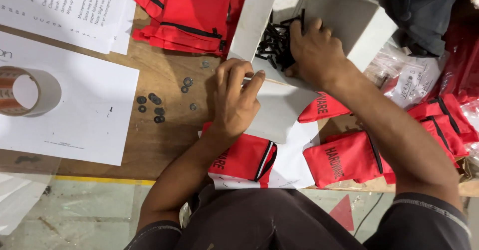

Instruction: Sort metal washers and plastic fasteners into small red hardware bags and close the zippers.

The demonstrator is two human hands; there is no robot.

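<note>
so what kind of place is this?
Probably a kit-packing bench in a workshop: small red zippered fabric pouches, an open grey cardboard box of black screws, loose dark metal washers on the worn wooden table.

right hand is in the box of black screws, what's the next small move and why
Probably close the right hand on a few black screws and lift them out of the white box. Its fingers are already buried in the pile, while the left hand steadies the box's front edge. A red pouch lies just below the left wrist, but whether it is open is hard to tell.
</note>
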